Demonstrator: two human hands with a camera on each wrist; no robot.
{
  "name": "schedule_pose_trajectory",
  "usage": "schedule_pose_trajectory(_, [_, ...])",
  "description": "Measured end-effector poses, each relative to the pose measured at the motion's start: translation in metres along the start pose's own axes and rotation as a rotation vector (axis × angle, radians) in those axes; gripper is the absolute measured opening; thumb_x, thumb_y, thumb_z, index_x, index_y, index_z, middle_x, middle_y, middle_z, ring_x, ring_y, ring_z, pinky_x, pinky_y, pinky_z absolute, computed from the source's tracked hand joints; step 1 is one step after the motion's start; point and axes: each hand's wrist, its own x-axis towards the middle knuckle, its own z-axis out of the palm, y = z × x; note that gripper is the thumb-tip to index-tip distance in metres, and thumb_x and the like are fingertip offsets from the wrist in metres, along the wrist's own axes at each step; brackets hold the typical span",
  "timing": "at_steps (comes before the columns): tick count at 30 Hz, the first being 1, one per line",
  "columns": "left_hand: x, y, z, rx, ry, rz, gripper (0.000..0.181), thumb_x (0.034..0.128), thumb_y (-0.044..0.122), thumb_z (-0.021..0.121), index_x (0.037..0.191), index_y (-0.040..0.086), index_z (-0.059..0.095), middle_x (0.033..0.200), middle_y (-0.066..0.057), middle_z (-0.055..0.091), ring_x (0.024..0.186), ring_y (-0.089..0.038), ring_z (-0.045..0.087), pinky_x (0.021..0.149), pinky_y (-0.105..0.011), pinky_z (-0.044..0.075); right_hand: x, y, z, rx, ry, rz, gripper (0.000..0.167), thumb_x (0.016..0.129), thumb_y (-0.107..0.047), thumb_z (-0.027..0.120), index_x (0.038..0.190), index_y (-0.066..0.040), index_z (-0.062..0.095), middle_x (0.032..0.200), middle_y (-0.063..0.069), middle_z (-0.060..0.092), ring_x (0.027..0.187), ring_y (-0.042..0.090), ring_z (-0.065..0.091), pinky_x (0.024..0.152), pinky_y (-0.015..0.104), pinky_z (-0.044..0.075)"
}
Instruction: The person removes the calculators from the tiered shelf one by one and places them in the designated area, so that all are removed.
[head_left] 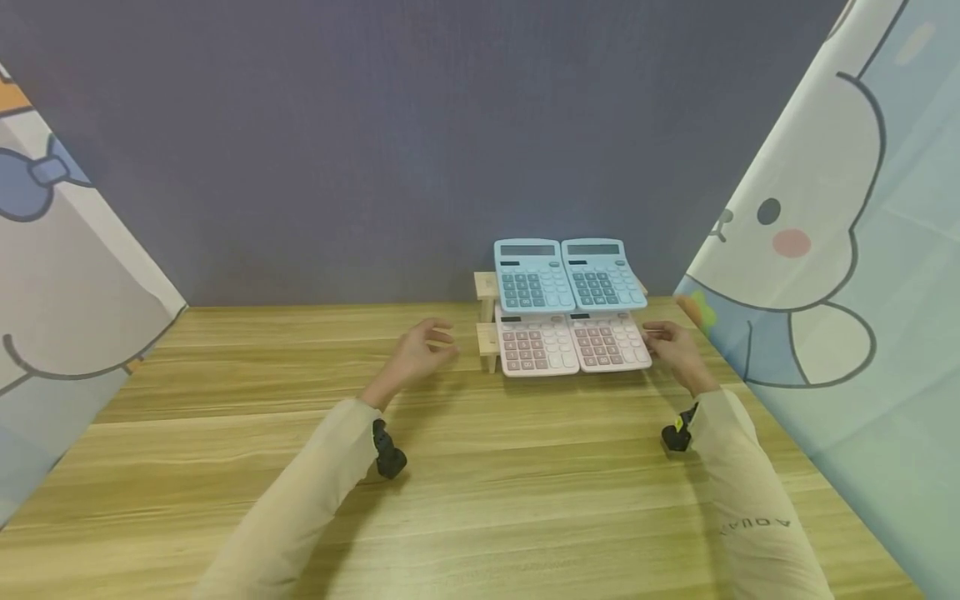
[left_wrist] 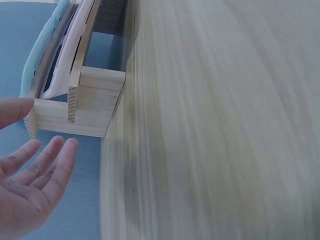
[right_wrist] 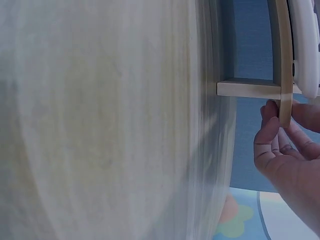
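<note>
A two-tier wooden rack [head_left: 487,338] stands near the back of the table. Two light blue calculators [head_left: 532,277] lean side by side on its upper tier, and two pink ones [head_left: 538,348] on the lower, their tops partly hidden. My right hand [head_left: 677,348] pinches the right end of the lower board [right_wrist: 285,107], thumb on one face and fingers on the other. To the left of the rack is my left hand [head_left: 422,352], its thumb and fingers spread. A gap separates that hand [left_wrist: 37,187] from the rack's left end in the left wrist view.
The rack and hands are over a wood-grain table [head_left: 510,500]. A dark grey panel [head_left: 337,150] rises behind the rack. Cartoon-printed sheets flank the table at the left [head_left: 90,275] and right [head_left: 810,192]. Each wrist carries a black camera mount [head_left: 387,450].
</note>
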Motion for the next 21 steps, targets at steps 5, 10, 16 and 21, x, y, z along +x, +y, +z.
schedule_pose_trajectory(5, [0.007, -0.001, 0.007, -0.063, 0.003, -0.04, 0.049, 0.0867, 0.024, 0.063, 0.13, 0.01, 0.045, 0.119, -0.016, 0.059, 0.107, -0.033, 0.059, 0.084, -0.04, 0.055, 0.0, -0.002, 0.0, 0.002, 0.005, 0.008, 0.044, 0.097, -0.01, 0.041, 0.132, 0.015, 0.033, 0.123, 0.03, 0.043, 0.074, -0.008, 0.047, 0.067, 0.01, 0.05])
schedule_pose_trajectory(10, [0.012, 0.001, 0.012, -0.153, -0.011, -0.116, 0.05, 0.0867, 0.025, 0.063, 0.131, 0.01, 0.043, 0.121, -0.015, 0.057, 0.105, -0.032, 0.059, 0.087, -0.043, 0.053, -0.001, -0.003, 0.001, -0.001, 0.008, 0.02, 0.043, 0.097, -0.009, 0.04, 0.132, 0.014, 0.033, 0.12, 0.026, 0.045, 0.074, -0.007, 0.048, 0.066, 0.009, 0.049])
schedule_pose_trajectory(16, [0.019, 0.004, 0.018, -0.29, -0.018, -0.204, 0.053, 0.0872, 0.018, 0.062, 0.134, 0.004, 0.04, 0.125, -0.02, 0.053, 0.105, -0.035, 0.059, 0.091, -0.044, 0.052, -0.001, -0.005, 0.002, -0.004, 0.007, 0.021, 0.042, 0.096, -0.007, 0.039, 0.131, 0.014, 0.033, 0.118, 0.025, 0.045, 0.073, -0.007, 0.048, 0.067, 0.01, 0.049])
schedule_pose_trajectory(21, [0.025, 0.005, 0.026, -0.352, -0.005, -0.221, 0.053, 0.0865, 0.011, 0.061, 0.134, 0.0, 0.038, 0.124, -0.022, 0.053, 0.104, -0.035, 0.059, 0.091, -0.042, 0.052, -0.002, -0.006, 0.002, -0.006, 0.012, 0.021, 0.041, 0.095, -0.005, 0.039, 0.131, 0.015, 0.034, 0.116, 0.024, 0.046, 0.072, -0.008, 0.048, 0.066, 0.009, 0.049])
